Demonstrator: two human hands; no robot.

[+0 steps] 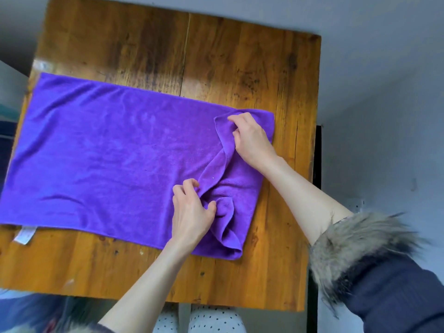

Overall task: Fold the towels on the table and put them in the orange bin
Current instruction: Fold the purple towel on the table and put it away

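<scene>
A purple towel [103,152] lies spread across the wooden table [216,56], flat on its left and middle. Its right end is bunched and partly turned over toward the left. My right hand [252,140] pinches the far right corner of that turned-over edge. My left hand [192,212] grips the near part of the same crumpled edge, with cloth bunched between thumb and fingers. A white care label [25,234] sticks out from under the towel's near left edge. The orange bin is not in view.
The table's near edge [216,304] is close to my body, and its right edge [312,164] drops off to grey floor. Bare wood shows beyond the towel and along the near side. My right sleeve has a fur cuff [355,248].
</scene>
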